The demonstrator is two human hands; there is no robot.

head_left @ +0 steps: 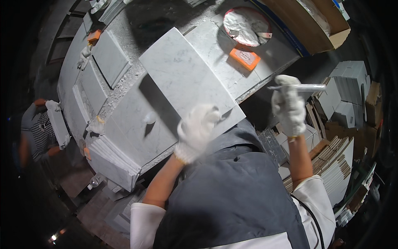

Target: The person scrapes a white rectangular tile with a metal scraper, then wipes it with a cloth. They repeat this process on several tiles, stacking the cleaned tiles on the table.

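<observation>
A pale grey-veined marble slab (192, 70) lies across the bench in front of me, its near corner by my lap. Over its near end is my left hand (197, 130), in a white knit glove, smeared by motion. Its fingers look bent, and a small dark mark or piece shows beside the fingertips. Off the slab's right side, my right hand (289, 106), also gloved, is raised and closed around a slim silver pen-shaped tool (311, 87) pointing sideways. Beyond the slab sit an orange block (244, 57) and a red-rimmed bowl (269, 36) of white material with flat metal pieces.
A small white round object (149, 118) lies on the bench slab to the left. Stacked slabs (112, 159) stand at the near left, and a co-worker (41, 124) is beyond. An open cardboard box (306, 25) is at far right; boxes and panels (327, 166) fill the right side.
</observation>
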